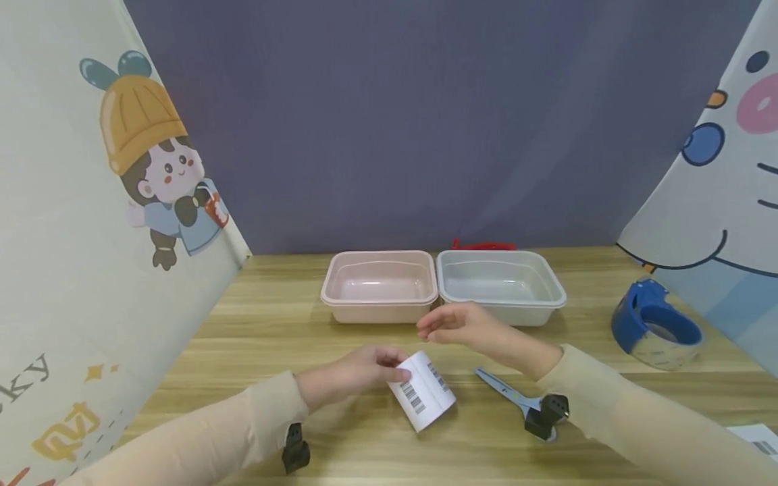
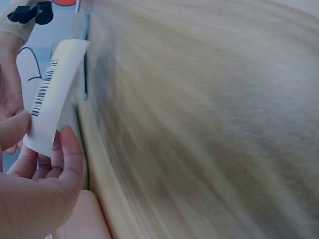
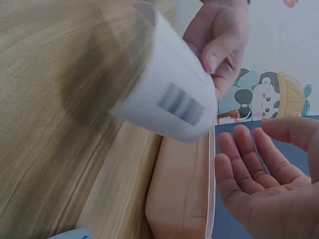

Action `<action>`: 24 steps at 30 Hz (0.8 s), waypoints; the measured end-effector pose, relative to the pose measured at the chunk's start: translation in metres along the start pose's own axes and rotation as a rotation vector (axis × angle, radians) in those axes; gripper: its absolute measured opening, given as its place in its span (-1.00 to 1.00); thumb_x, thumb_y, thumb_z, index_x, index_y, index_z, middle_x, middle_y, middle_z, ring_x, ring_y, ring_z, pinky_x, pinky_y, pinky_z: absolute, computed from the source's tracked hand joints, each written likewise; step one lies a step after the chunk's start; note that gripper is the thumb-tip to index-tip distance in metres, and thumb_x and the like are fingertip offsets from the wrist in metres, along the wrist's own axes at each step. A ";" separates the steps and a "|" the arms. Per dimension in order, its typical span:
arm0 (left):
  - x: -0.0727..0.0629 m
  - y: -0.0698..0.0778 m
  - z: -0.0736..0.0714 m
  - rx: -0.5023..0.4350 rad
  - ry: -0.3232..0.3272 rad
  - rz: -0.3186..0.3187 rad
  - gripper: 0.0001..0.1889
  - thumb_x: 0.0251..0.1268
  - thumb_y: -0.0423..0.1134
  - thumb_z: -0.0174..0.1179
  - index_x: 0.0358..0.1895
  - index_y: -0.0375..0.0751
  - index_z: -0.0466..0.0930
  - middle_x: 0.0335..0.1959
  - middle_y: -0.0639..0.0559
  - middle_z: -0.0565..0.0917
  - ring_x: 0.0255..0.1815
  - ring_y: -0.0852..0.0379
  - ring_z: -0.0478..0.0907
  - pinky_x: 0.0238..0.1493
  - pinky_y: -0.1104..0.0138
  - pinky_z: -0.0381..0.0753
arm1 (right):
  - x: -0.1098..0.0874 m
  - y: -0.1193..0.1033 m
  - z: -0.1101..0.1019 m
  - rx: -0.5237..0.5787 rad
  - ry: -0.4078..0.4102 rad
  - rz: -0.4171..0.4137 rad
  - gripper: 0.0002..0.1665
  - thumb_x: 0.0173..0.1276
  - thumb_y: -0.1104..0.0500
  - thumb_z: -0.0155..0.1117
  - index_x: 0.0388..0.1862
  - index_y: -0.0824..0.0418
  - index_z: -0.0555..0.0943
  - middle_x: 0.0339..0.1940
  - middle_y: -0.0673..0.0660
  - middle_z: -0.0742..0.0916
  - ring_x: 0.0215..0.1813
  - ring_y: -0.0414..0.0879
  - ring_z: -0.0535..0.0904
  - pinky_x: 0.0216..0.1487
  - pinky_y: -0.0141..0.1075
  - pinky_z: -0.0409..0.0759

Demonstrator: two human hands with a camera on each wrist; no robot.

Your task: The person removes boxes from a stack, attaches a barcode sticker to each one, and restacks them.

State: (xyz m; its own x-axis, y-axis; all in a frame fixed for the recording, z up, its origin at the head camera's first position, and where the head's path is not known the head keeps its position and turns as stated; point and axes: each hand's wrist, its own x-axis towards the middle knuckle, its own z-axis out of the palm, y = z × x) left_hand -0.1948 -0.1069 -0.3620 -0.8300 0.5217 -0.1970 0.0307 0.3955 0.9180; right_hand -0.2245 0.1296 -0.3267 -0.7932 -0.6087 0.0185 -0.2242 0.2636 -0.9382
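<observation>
Between thumb and fingers, my left hand (image 1: 358, 372) pinches a curled white strip of barcode labels (image 1: 422, 391) by its upper edge. The strip (image 2: 57, 94) bows outward in the left wrist view, with printed barcodes on its outer face. My right hand (image 1: 471, 332) hovers to the right of the strip, apart from it. Its fingers (image 3: 249, 159) are loosely bent with nothing between them. Below the right forearm lie light-blue scissors (image 1: 506, 390), blades towards the far left, handles partly hidden by the wrist camera.
A pink plastic box (image 1: 379, 312) and a pale grey-white box (image 1: 529, 316) stand side by side at the back. A red object (image 1: 486, 246) shows behind the latter. To the right sits a blue tape dispenser (image 1: 632, 327); a paper with a barcode (image 1: 754, 435) lies at the right edge.
</observation>
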 end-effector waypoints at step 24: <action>0.011 0.017 -0.017 -0.223 -0.058 0.078 -0.71 0.37 -0.26 0.12 -0.01 -0.44 0.54 -0.24 0.17 0.67 -0.19 0.24 0.56 -0.12 0.39 0.55 | 0.001 -0.007 0.000 -0.023 -0.107 -0.115 -0.64 0.29 0.27 0.33 0.04 0.37 0.59 -0.01 0.27 0.70 0.00 -0.05 0.63 0.02 -0.29 0.68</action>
State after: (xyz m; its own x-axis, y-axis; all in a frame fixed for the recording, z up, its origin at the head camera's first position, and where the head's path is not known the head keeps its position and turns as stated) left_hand -0.2122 -0.1071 -0.3426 -0.7963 0.5893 -0.1364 -0.0361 0.1789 0.9832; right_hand -0.2234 0.1269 -0.3199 -0.6972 -0.7115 0.0874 -0.3236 0.2036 -0.9240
